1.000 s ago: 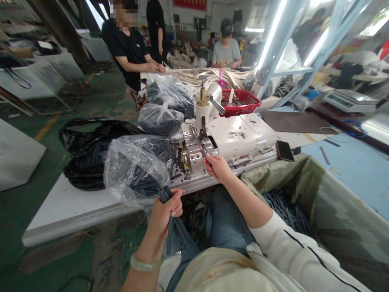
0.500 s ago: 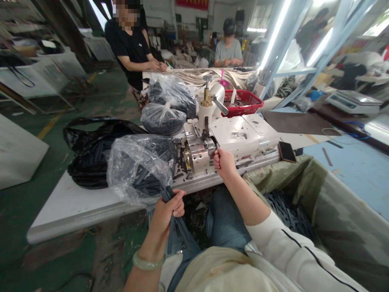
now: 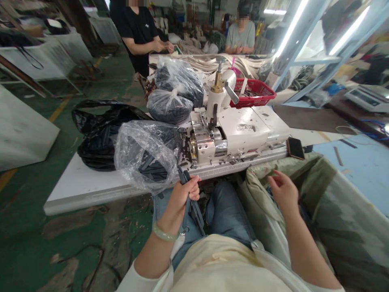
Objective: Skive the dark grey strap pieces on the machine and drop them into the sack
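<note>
My left hand [image 3: 181, 195], with a pale bangle on its wrist, is closed around a bundle of dark blue-grey strips [image 3: 194, 213]. The strips' upper ends poke out above the fist and the rest hang over my lap. My right hand [image 3: 285, 194] is over the cloth-lined bin [image 3: 255, 176], its fingers apart and no strip visible in them. A white skiving-type machine [image 3: 252, 129] with a metal feed area stands on the bench in front of me. Left of it, an open clear plastic bag [image 3: 130, 162] holds more dark strips.
A black plastic bag [image 3: 91, 154] lies at the bench's left. Tied clear bags [image 3: 170, 106] and a red basket [image 3: 258, 93] are behind the machine. A phone [image 3: 295, 148] lies at the bench's right end. Two people work at the far table.
My right hand has left the machine's feed area and moved right, over the bin, and its fingers have come apart. My left hand still grips the strips. The view has shifted slightly.
</note>
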A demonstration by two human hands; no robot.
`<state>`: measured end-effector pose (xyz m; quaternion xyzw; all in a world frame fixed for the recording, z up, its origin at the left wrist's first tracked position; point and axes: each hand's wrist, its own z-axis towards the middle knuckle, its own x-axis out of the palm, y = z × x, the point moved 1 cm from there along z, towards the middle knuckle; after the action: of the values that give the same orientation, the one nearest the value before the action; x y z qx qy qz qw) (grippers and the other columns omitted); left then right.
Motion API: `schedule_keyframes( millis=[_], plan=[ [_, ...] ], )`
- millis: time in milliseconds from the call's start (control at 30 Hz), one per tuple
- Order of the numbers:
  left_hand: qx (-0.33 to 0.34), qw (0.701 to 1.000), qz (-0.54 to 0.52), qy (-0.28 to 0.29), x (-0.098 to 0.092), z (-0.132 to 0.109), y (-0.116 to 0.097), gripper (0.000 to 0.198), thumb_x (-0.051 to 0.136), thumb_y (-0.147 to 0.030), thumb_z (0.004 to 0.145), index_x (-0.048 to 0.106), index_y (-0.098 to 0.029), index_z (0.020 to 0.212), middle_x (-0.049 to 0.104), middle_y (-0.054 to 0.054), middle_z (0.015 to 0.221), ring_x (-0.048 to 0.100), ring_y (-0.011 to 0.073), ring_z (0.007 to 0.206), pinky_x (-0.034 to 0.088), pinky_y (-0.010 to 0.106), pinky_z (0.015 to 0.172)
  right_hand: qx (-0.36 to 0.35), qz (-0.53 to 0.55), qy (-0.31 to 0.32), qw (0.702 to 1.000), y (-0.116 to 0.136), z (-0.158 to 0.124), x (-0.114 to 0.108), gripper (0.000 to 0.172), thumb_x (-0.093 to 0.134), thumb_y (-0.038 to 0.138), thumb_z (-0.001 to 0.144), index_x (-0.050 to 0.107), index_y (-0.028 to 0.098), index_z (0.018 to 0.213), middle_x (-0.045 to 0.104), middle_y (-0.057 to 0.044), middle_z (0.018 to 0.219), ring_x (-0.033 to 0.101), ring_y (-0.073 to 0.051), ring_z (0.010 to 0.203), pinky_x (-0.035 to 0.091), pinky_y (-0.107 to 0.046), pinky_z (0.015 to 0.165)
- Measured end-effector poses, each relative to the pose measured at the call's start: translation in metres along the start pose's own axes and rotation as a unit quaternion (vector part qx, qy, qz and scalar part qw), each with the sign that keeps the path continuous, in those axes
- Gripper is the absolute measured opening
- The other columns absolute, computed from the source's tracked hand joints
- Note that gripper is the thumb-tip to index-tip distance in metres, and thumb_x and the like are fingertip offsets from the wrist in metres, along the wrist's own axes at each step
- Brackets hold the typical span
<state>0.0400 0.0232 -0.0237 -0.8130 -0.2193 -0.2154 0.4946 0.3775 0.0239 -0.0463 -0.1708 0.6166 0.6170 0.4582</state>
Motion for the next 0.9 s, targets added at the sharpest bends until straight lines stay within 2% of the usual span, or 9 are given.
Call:
schedule_keyframes(
  millis=[67, 133, 233, 300, 367, 433, 500, 633, 900],
  plan=[
    [0.012, 0.999, -0.009, -0.038, 0.008, 0.004, 0.005, 0.039, 0.085, -0.039, 0.059, 0.061, -0.011, 0.073, 0.035, -0.012, 0.041, 0.028, 0.0011, 0.034, 0.025, 0.014, 0.035, -0.154, 0.143, 0.176, 0.962, 0.066, -0.026, 0.018, 0.047, 0.054, 0.045, 0.087, 0.060, 0.015, 0.122, 0.066, -0.006, 0.079, 0.061, -0.019, 0.069, 0.051, -0.032, 0.068],
    [0.028, 0.997, -0.012, -0.073, 0.011, 0.006, 0.008, 0.042, 0.085, -0.042, 0.057, 0.060, -0.012, 0.072, 0.033, -0.012, 0.041, 0.029, 0.0016, 0.034, 0.025, 0.014, 0.035, -0.321, 0.192, 0.349, 0.859, 0.126, -0.060, 0.038, 0.058, 0.066, 0.044, 0.082, 0.053, 0.021, 0.133, 0.065, -0.003, 0.079, 0.059, -0.016, 0.068, 0.049, -0.027, 0.064],
    [0.051, 0.992, -0.012, -0.114, 0.007, 0.001, 0.008, 0.043, 0.083, -0.048, 0.059, 0.058, -0.013, 0.069, 0.032, -0.012, 0.040, 0.032, 0.0026, 0.034, 0.025, 0.015, 0.035, -0.403, 0.231, 0.343, 0.817, 0.175, -0.099, 0.061, 0.039, 0.060, 0.038, 0.087, 0.063, 0.019, 0.121, 0.067, -0.008, 0.083, 0.061, -0.017, 0.070, 0.049, -0.028, 0.064],
    [0.067, 0.989, -0.009, -0.134, 0.000, -0.006, 0.004, 0.044, 0.080, -0.050, 0.061, 0.059, -0.012, 0.067, 0.037, -0.010, 0.042, 0.034, 0.0027, 0.035, 0.026, 0.015, 0.035, -0.308, 0.328, 0.293, 0.843, 0.181, -0.108, 0.072, 0.028, 0.050, 0.034, 0.094, 0.068, 0.018, 0.108, 0.066, -0.007, 0.075, 0.059, -0.014, 0.060, 0.048, -0.026, 0.059],
    [0.086, 0.985, -0.011, -0.151, -0.009, -0.014, -0.001, 0.043, 0.081, -0.048, 0.062, 0.060, -0.011, 0.066, 0.042, -0.008, 0.044, 0.036, 0.0022, 0.035, 0.026, 0.015, 0.036, -0.130, 0.467, 0.290, 0.825, 0.178, -0.106, 0.079, 0.027, 0.046, 0.035, 0.096, 0.067, 0.019, 0.102, 0.061, -0.001, 0.064, 0.050, -0.009, 0.046, 0.042, -0.021, 0.045],
    [0.097, 0.985, -0.021, -0.145, -0.016, -0.022, -0.006, 0.041, 0.081, -0.046, 0.062, 0.060, -0.011, 0.065, 0.040, -0.009, 0.043, 0.032, 0.0011, 0.034, 0.025, 0.014, 0.036, 0.034, 0.586, 0.306, 0.750, 0.175, -0.099, 0.083, 0.025, 0.050, 0.038, 0.094, 0.066, 0.019, 0.099, 0.056, 0.003, 0.057, 0.041, -0.006, 0.038, 0.032, -0.017, 0.036],
    [0.093, 0.990, -0.032, -0.101, -0.019, -0.028, -0.010, 0.039, 0.081, -0.045, 0.064, 0.061, -0.011, 0.068, 0.035, -0.011, 0.042, 0.028, 0.0001, 0.033, 0.023, 0.013, 0.036, 0.116, 0.656, 0.319, 0.674, 0.175, -0.092, 0.084, 0.024, 0.059, 0.038, 0.090, 0.067, 0.017, 0.096, 0.055, 0.004, 0.056, 0.038, -0.004, 0.037, 0.027, -0.015, 0.034],
    [0.090, 0.995, -0.038, -0.003, -0.015, -0.036, -0.013, 0.037, 0.082, -0.043, 0.065, 0.063, -0.013, 0.074, 0.034, -0.011, 0.043, 0.026, 0.0003, 0.034, 0.023, 0.013, 0.036, 0.152, 0.700, 0.316, 0.622, 0.177, -0.086, 0.082, 0.025, 0.066, 0.038, 0.085, 0.069, 0.014, 0.094, 0.057, 0.003, 0.056, 0.039, -0.002, 0.038, 0.027, -0.013, 0.035],
    [0.097, 0.995, -0.012, 0.002, -0.008, -0.035, -0.014, 0.034, 0.079, -0.039, 0.070, 0.054, -0.016, 0.069, 0.036, -0.011, 0.042, 0.028, 0.0011, 0.033, 0.022, 0.013, 0.036, 0.157, 0.712, 0.322, 0.603, 0.172, -0.085, 0.082, 0.032, 0.065, 0.043, 0.085, 0.069, 0.012, 0.094, 0.059, 0.001, 0.056, 0.041, -0.004, 0.037, 0.028, -0.015, 0.035]
  ],
)
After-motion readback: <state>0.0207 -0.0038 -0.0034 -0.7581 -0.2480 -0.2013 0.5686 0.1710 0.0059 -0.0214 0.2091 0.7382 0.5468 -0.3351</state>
